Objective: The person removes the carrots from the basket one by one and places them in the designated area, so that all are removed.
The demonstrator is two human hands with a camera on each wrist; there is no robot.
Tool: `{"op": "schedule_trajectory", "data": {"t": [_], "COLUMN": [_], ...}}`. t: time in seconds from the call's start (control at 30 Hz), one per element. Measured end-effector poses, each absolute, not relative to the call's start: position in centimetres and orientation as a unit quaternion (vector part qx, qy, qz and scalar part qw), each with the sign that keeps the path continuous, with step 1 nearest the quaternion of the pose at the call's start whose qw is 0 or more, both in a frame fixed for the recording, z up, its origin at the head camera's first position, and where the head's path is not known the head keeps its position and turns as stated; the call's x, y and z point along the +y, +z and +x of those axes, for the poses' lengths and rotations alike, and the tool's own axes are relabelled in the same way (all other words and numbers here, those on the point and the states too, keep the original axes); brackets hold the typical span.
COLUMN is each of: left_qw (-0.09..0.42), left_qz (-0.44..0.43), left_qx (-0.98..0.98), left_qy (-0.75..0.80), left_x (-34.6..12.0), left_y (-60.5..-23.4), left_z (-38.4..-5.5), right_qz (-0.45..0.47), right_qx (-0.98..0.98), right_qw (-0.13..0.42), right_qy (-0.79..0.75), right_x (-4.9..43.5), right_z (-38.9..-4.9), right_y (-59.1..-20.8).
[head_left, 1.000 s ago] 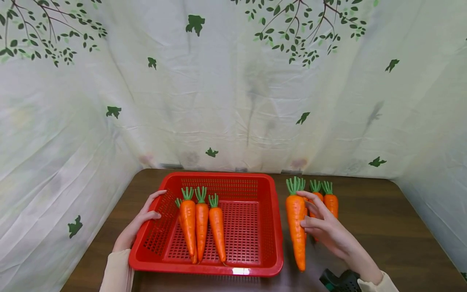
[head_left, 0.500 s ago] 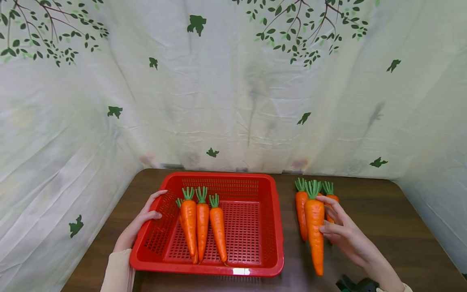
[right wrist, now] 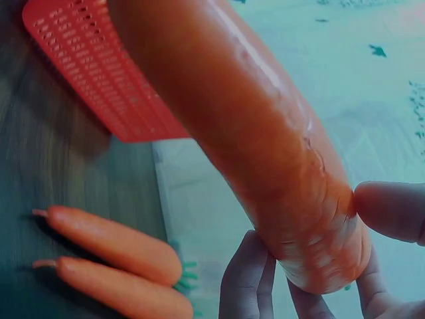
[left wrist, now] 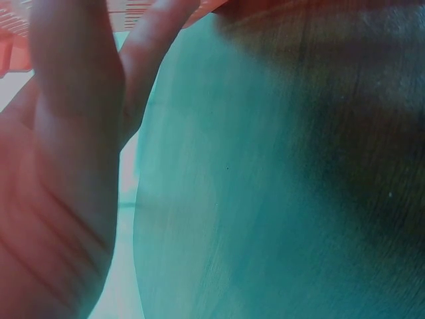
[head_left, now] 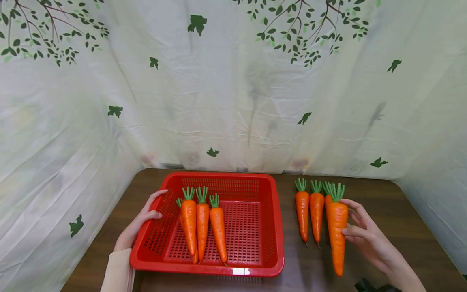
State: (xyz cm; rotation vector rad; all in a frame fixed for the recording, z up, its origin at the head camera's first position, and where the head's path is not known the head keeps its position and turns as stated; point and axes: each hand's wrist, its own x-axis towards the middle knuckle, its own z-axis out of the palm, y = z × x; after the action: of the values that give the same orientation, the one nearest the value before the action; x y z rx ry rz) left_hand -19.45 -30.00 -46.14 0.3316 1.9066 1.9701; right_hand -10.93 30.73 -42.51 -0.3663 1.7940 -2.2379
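Note:
My right hand [head_left: 368, 233] pinches a large orange carrot [head_left: 337, 231] with green stem stubs, between thumb and fingers near its top. The right wrist view shows this carrot [right wrist: 265, 153] close up, with fingertips around its thick end. Behind it in the head view, a third carrot on the table is mostly hidden. Two more carrots lie side by side to its left, one at the outer end [head_left: 302, 211] and one in the middle [head_left: 317, 213]. My left hand [head_left: 140, 221] holds the left rim of a red plastic basket [head_left: 268, 227], thumb and fingers over the edge.
Several carrots [head_left: 217, 227] lie in the left half of the basket, stems pointing away. A brown wooden table [head_left: 394, 219] carries everything. White cloth [head_left: 233, 101] with printed leaves hangs along the back and sides.
My right hand has carried the carrot to the right, passing in front of the first two table carrots, which now show fully. The left hand and basket stay put.

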Motion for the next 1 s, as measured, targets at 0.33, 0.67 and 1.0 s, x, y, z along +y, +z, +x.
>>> {"op": "schedule_trajectory", "data": {"t": [0.33,0.67,1.0], "left_qw": [0.2,0.197,0.194], "left_qz": [0.096,0.107,0.109], "left_qx": [0.67,0.67,0.674], "left_qy": [0.708,0.707,0.705], "left_x": [-29.8,-29.9,-30.0], "left_y": [-45.8,-46.1,-46.2], "left_z": [-19.0,-19.3,-19.4], "right_qz": [-0.148,-0.122,-0.068], "right_qx": [0.588,0.583,0.605], "right_qw": [0.105,0.087,0.064], "right_qy": [-0.788,-0.798,-0.791], "right_x": [32.6,33.4,34.2], "right_z": [-11.3,-11.7,-12.3], "right_y": [-43.6,-44.2,-44.5]}}
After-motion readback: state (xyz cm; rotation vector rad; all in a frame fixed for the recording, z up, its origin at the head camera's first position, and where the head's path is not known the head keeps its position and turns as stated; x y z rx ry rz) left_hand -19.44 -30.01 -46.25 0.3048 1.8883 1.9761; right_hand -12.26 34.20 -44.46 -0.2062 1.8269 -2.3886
